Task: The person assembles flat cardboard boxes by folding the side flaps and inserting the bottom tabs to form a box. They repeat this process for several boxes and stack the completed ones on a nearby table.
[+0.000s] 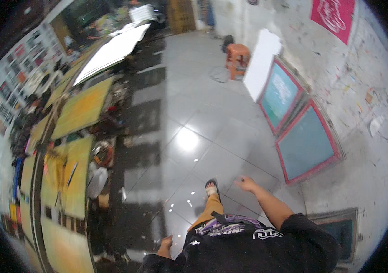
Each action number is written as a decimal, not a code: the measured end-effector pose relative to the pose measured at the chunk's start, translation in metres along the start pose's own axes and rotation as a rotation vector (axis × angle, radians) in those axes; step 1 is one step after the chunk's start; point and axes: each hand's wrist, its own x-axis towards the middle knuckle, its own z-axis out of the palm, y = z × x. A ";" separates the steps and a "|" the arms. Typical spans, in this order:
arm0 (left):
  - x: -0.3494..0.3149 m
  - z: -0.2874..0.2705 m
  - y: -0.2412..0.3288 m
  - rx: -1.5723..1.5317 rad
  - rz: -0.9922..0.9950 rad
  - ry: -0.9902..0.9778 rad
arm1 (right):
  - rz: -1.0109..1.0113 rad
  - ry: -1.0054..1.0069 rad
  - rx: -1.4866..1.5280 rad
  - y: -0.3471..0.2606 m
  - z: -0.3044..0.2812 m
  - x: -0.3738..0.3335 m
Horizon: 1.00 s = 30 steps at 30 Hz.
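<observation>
My right hand [247,184] hangs out in front of me over the tiled floor, its fingers curled in. A small dark spot shows at the fingertips, too blurred to name. Low at my left side, my left hand [166,244] is partly seen and small in view, and its fingers are not clear. Neither hand touches a table or a frame. Nearest to the right hand is a red-edged screen printing frame [338,157] with grey-green mesh, leaning on the wall. My sandalled foot [212,187] stands on the floor between the hands.
Along the left runs a long worktable with yellow-stained boards [82,109] and a bright white panel [112,54]. Another red-edged frame [279,98], a white board [262,61] and an orange stool [237,61] stand on the right. White scraps [190,203] dot the floor.
</observation>
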 end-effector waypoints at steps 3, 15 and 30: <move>0.086 -0.043 0.017 0.432 0.274 0.137 | 0.233 -0.018 0.348 -0.026 -0.038 0.052; 0.146 -0.135 0.596 0.877 1.118 0.316 | 0.980 0.130 0.100 0.156 -0.070 0.045; 0.243 -0.178 0.921 0.197 0.419 0.074 | 0.615 0.441 -0.147 0.171 -0.356 0.468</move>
